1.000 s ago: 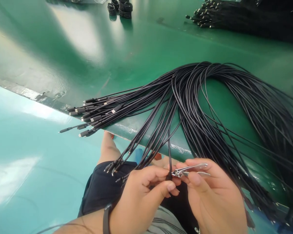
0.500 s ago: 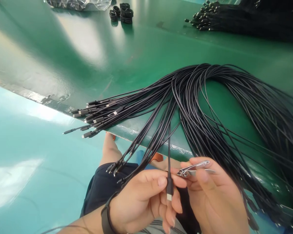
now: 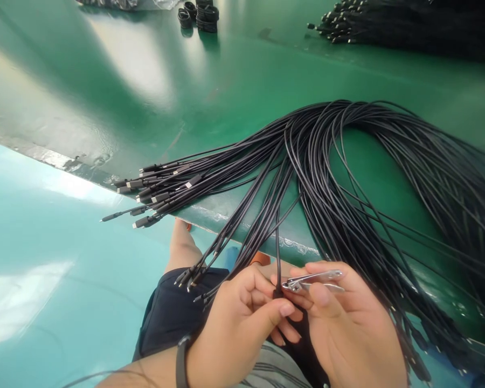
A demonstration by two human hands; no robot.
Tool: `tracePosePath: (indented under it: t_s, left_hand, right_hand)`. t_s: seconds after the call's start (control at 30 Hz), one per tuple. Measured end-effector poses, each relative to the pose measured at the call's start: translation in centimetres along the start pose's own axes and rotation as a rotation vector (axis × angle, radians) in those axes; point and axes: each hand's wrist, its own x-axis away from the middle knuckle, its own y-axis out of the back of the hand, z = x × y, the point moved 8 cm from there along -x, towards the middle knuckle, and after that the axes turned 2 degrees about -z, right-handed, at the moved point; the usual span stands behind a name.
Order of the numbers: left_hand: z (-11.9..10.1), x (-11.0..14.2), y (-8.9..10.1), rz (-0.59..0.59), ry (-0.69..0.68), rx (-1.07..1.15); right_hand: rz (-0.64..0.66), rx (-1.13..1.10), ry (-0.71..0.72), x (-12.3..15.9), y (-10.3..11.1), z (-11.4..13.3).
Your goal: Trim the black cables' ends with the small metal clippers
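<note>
My left hand pinches the black connector end of one cable, holding it against the jaws of a small steel nail clipper. My right hand is shut on that clipper, with fingers and thumb around its body. The cable rises from my fingers into a large bundle of thin black cables draped over the green table edge. The bundle's connector ends fan out to the left, and more hang near my left hand. The connector tip is hidden by my fingers.
The green table has a shiny edge and a coiled cable stack at the far side. Another black cable bundle lies top right. Below are the teal floor, my dark shorts and my leg.
My left hand has brought the cable's connector end up from below the clipper to its jaws, so the connector's pale tip no longer shows. The clipper has shifted slightly left and down.
</note>
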Motion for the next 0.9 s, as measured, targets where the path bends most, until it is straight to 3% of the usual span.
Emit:
tracePosePath:
  t_s: [0.4, 0.47, 0.53, 0.6, 0.7, 0.8, 0.9]
  left_hand:
    - [0.1, 0.1, 0.0, -0.018, 0.018, -0.035]
    - [0.2, 0.1, 0.0, -0.015, 0.013, -0.086]
    - [0.0, 0.2, 0.2, -0.025, -0.012, -0.233]
    - [-1.0, 0.6, 0.3, -0.040, -0.115, -0.534]
    - [-3.5, 2.5, -0.2, -0.029, -0.451, -1.089]
    - [-5.5, 4.8, 1.1, -0.178, -0.720, -1.382]
    - [-6.1, 5.6, 4.4, -0.382, -0.698, -1.463]
  right_hand:
    - [-0.150, 0.134, 0.015, 0.0, 1.3, -0.3]
    - [-0.124, 0.092, 0.009, -0.3, 1.3, -0.4]
    - [-0.029, 0.047, -0.008, -0.6, 0.7, -0.4]
    - [0.092, 0.073, -0.030, -0.5, -0.3, -0.1]
    - [0.172, 0.316, -0.049, 0.1, -0.8, 0.7]
    - [0.111, 0.625, 0.051, 0.7, 0.6, 2.3]
    - [-0.060, 0.908, 0.197, 1.0, 3.5, 4.3]
